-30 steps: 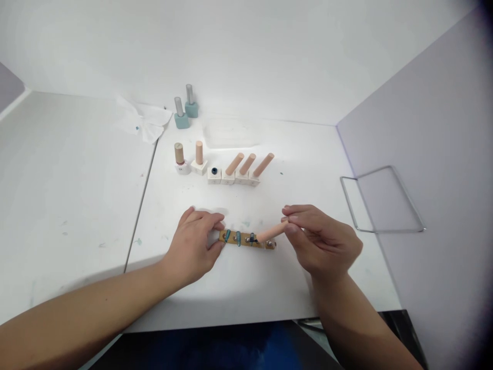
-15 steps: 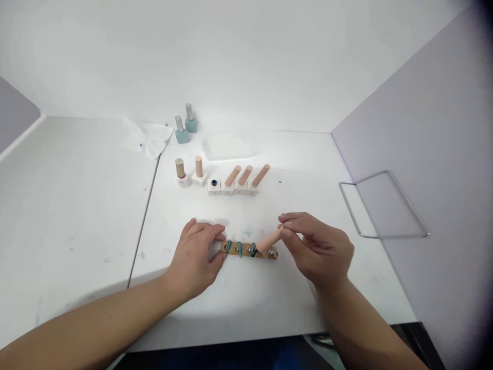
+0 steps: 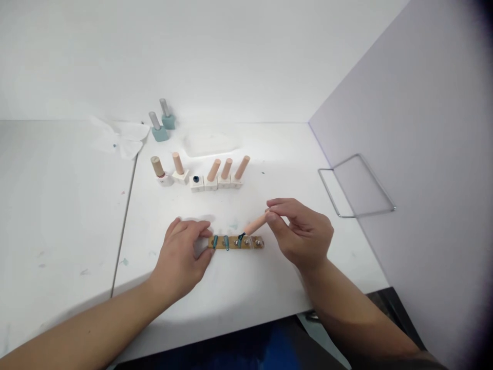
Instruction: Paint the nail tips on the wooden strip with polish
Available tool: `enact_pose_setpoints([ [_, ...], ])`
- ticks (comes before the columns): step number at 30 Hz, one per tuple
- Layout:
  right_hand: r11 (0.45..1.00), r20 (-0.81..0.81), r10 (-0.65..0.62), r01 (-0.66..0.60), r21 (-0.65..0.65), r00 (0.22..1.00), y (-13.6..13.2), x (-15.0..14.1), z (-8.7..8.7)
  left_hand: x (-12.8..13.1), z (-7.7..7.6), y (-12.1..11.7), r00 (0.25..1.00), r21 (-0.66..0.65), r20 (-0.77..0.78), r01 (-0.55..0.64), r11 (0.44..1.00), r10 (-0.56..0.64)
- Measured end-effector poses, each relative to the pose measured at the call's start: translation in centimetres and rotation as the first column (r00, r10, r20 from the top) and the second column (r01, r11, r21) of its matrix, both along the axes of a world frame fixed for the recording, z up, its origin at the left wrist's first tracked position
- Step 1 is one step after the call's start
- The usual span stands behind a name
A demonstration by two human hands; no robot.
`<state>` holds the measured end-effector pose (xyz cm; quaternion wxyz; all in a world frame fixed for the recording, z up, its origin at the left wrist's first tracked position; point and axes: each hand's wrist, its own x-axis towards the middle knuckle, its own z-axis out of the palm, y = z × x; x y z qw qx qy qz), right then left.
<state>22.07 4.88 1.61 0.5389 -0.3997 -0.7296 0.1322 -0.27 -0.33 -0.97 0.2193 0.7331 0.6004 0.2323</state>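
Observation:
My left hand (image 3: 182,255) pinches the left end of a narrow tan strip (image 3: 231,242) between thumb and fingers. Several nail tips stand across the strip on small metal studs; the three at the left are painted teal, the others at the right look clear. Between thumb and fingertips, my right hand (image 3: 302,231) grips the peach cap of a nail polish brush (image 3: 256,224), tilted down to the left. Its dark bristles touch the upper part of the third nail tip (image 3: 239,242). An uncapped white bottle (image 3: 196,184) with a dark blue neck stands behind the strip.
Several capped white bottles (image 3: 224,182) flank the uncapped one. Two teal bottles (image 3: 159,134) with grey caps stand further back, beside a crumpled white tissue (image 3: 129,139) and a clear tray (image 3: 210,146). A wire frame (image 3: 339,216) rests by the right wall.
The view has shifted, so everything sits further left. The brush has moved from the lower part of the third nail tip to its far end. My left hand keeps hold of the strip.

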Motion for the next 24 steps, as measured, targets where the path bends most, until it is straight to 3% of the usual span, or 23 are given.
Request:
enact_pose_setpoints([
  [10,0.999,-0.044,-0.016,0.018,0.048,0.999,-0.13,0.12,-0.1,-0.07,-0.11,0.05,1.0,0.008,-0.002,-0.012,1.0,0.012],
  [24,0.991,0.022,0.103,-0.104,0.084,0.994,-0.16,0.0,0.56,-0.11,-0.21,-0.02,1.0,0.033,-0.026,0.003,0.999,-0.002],
])
